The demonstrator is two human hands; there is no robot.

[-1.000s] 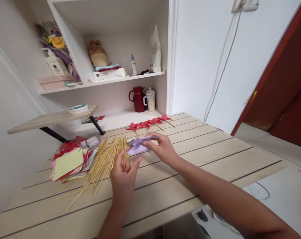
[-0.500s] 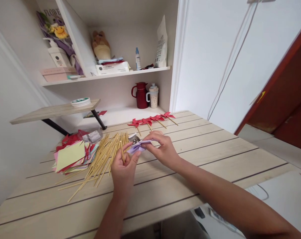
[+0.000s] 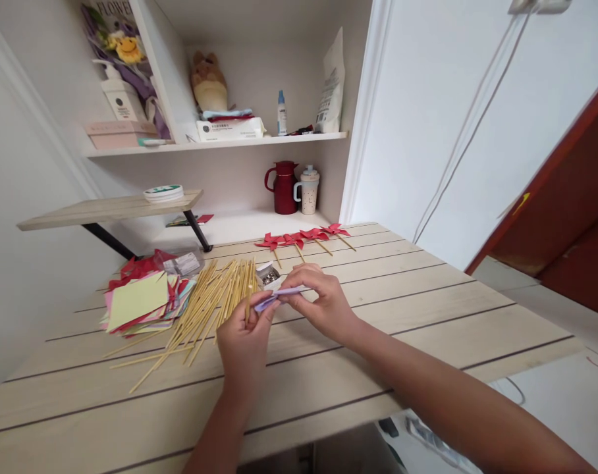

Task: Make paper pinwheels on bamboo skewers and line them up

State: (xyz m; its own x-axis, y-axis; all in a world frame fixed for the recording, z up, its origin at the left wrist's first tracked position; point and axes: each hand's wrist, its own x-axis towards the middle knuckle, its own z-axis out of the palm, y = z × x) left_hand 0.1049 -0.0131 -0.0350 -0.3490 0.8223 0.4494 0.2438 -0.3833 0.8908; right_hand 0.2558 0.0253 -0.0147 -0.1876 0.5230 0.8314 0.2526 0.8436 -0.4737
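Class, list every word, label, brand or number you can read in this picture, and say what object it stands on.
"FLOWE", cut off by the shelf wall: on the flower picture at the top left.
Print on the white pouch: too small to read.
Print on the flat white pack: blurred.
Label on the pump bottle: unreadable.
Label on the clear packet by the coloured papers: unreadable.

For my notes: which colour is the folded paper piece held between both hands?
Pale purple folded paper piece, head view.

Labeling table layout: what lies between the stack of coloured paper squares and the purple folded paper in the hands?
Head view: a loose pile of bamboo sticks lies between the paper stack and the purple paper.
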